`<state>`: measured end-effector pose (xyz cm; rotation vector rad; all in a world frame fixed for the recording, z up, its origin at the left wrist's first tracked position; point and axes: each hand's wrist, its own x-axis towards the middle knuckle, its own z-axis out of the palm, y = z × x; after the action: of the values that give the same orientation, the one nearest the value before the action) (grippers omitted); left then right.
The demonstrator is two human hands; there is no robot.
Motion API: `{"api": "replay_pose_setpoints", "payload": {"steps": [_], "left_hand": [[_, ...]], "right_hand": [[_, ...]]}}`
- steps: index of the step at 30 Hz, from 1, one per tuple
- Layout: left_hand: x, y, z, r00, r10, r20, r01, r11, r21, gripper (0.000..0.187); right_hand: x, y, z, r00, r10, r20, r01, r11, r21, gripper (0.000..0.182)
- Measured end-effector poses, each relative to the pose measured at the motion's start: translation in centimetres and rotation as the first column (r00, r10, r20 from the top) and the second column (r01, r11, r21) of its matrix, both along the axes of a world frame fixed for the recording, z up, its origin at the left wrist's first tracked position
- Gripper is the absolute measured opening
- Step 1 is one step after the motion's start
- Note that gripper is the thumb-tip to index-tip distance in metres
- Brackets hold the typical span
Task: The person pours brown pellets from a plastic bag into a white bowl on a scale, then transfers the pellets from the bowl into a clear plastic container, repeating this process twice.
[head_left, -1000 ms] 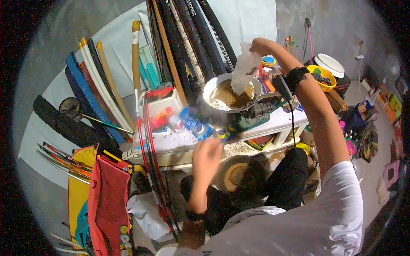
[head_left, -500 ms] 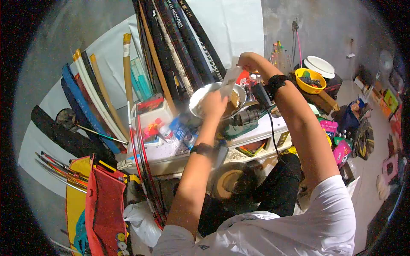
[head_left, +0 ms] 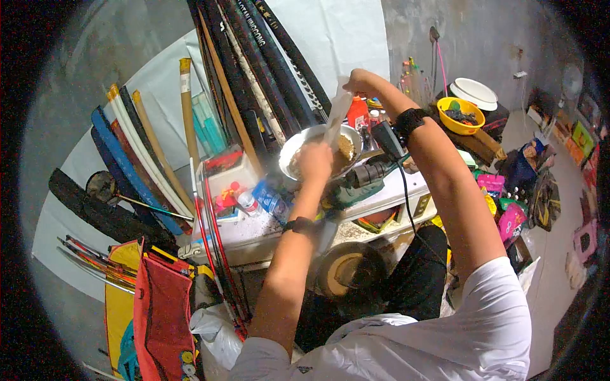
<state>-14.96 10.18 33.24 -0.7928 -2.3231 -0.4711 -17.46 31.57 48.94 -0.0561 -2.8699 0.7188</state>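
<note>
A round metal bowl (head_left: 290, 151) holding brown and whitish grainy stuff stands on the cluttered white worktop. My left hand (head_left: 316, 161) is over the bowl, its fingers closed round the lower end of a translucent plastic bag (head_left: 340, 114). The bag stretches up and right from there. At its upper end my right hand (head_left: 357, 81) has its fingers pinched on the bag, behind a red bottle (head_left: 358, 114). Both forearms wear dark wrist bands.
Fishing rod cases (head_left: 254, 57) lean on the wall behind the bowl. A dark reel-like device (head_left: 368, 173) sits right of the bowl, a corded adapter (head_left: 387, 141) beside it. Further right is a yellow basin (head_left: 462, 129). A round tub (head_left: 346, 274) stands below the worktop.
The view has shifted slightly. The bag between my hands now hangs narrower and more upright, and my right hand has moved a little up and left. Both hands keep their hold.
</note>
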Motion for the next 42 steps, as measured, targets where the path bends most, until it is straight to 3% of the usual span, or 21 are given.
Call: {"api": "replay_pose_setpoints", "payload": {"steps": [3, 7, 9, 10, 12, 14, 16, 17, 18, 20, 22, 24, 25, 27, 30, 33, 34, 36, 37, 39, 42], "left_hand": [[0.3, -0.1, 0.0, 1.000, -0.004, -0.013, 0.004, 1.000, -0.018, 0.019], [0.8, -0.7, 0.2, 0.996, 0.017, -0.089, -0.018, 1.000, -0.016, 0.024], [2.0, -1.8, 1.5, 0.965, -0.048, 0.257, 0.054, 0.998, -0.016, 0.036], [2.8, -2.7, 1.9, 0.967, -0.049, 0.251, 0.054, 0.998, -0.013, 0.036], [4.8, -5.6, 2.0, 0.890, -0.341, 0.303, 0.227, 0.907, 0.354, 0.044], [6.2, -9.5, 1.1, 0.832, -0.373, 0.411, 0.230, 0.906, 0.357, 0.044], [9.0, -13.4, -0.4, 0.794, -0.398, 0.460, 0.180, 0.876, 0.448, 0.044], [10.3, -15.8, -1.8, 0.752, -0.238, 0.615, 0.027, 0.943, 0.332, 0.042], [11.5, -17.7, -3.6, 0.807, -0.315, 0.500, 0.123, 0.917, 0.380, 0.040], [13.6, -21.7, -6.0, 0.762, -0.257, 0.594, 0.097, 0.953, 0.287, 0.037], [16.8, -24.1, -7.6, 0.751, -0.258, 0.607, -0.005, 0.918, 0.396, 0.037], [18.9, -26.4, -10.0, 0.576, -0.112, 0.810, -0.309, 0.887, 0.342, 0.039], [19.9, -27.1, -11.0, 0.574, -0.119, 0.810, -0.312, 0.883, 0.350, 0.039], [21.9, -28.4, -12.4, 0.447, -0.138, 0.884, -0.517, 0.766, 0.381, 0.042], [23.4, -28.5, -12.9, 0.400, -0.103, 0.911, -0.618, 0.703, 0.351, 0.043], [24.6, -27.6, -10.9, 0.421, -0.097, 0.902, -0.592, 0.724, 0.354, 0.043], [24.3, -28.1, -12.2, 0.416, -0.099, 0.904, -0.596, 0.721, 0.353, 0.043], [23.2, -29.2, -15.6, 0.337, -0.213, 0.917, -0.629, 0.674, 0.388, 0.042], [23.3, -28.9, -15.3, 0.334, -0.217, 0.917, -0.628, 0.674, 0.388, 0.042], [23.4, -27.9, -13.4, 0.384, -0.298, 0.874, -0.698, 0.525, 0.486, 0.041], [24.1, -27.5, -11.9, 0.484, -0.326, 0.812, -0.627, 0.518, 0.582, 0.042]], "right_hand": [[0.2, -0.6, -0.2, 0.994, -0.099, -0.036, 0.094, 0.990, -0.105, 0.037], [-1.2, -0.4, -1.1, 0.996, -0.088, 0.023, 0.091, 0.982, -0.166, 0.037], [-1.4, -1.1, -1.1, 0.969, 0.176, -0.174, -0.131, 0.961, 0.243, 0.038], [-0.4, -2.1, -0.9, 0.986, 0.131, -0.101, -0.110, 0.976, 0.189, 0.039], [-0.8, -3.1, -0.5, 0.983, 0.155, -0.097, -0.136, 0.975, 0.176, 0.039], [-0.7, -3.5, -0.2, 0.982, 0.158, -0.106, -0.141, 0.979, 0.150, 0.039], [-0.2, -4.3, 0.7, 0.978, 0.168, -0.121, -0.152, 0.979, 0.134, 0.039], [0.7, -4.7, 1.3, 0.977, 0.168, -0.131, -0.143, 0.973, 0.184, 0.035], [1.0, -4.8, 1.8, 0.976, 0.165, -0.143, -0.129, 0.964, 0.232, 0.033], [0.0, -3.9, 1.1, 0.957, 0.144, -0.250, -0.087, 0.971, 0.223, 0.034], [0.6, -3.8, 0.3, 0.934, 0.114, -0.339, -0.045, 0.977, 0.206, 0.034], [2.6, -4.7, 0.6, 0.946, 0.045, -0.320, 0.014, 0.983, 0.182, 0.037], [2.4, -4.4, 0.5, 0.947, 0.051, -0.317, 0.012, 0.981, 0.192, 0.037], [2.2, -3.9, -0.4, 0.883, 0.101, -0.459, 0.001, 0.976, 0.218, 0.035], [3.0, -4.2, 0.6, 0.946, 0.104, -0.308, -0.012, 0.958, 0.287, 0.036], [2.5, -4.7, 1.9, 0.958, 0.126, -0.258, -0.045, 0.953, 0.299, 0.037], [2.6, -4.9, 2.6, 0.972, 0.107, -0.210, -0.048, 0.962, 0.270, 0.037], [0.4, -3.4, 2.1, 0.943, 0.186, -0.276, -0.069, 0.921, 0.384, 0.036], [1.1, -3.9, 2.9, 0.962, 0.169, -0.215, -0.108, 0.957, 0.268, 0.035], [1.3, -3.8, 3.1, 0.966, 0.221, -0.135, -0.210, 0.974, 0.091, 0.035], [-0.1, -3.7, 2.9, 0.990, 0.130, -0.047, -0.125, 0.988, 0.094, 0.033]]}}
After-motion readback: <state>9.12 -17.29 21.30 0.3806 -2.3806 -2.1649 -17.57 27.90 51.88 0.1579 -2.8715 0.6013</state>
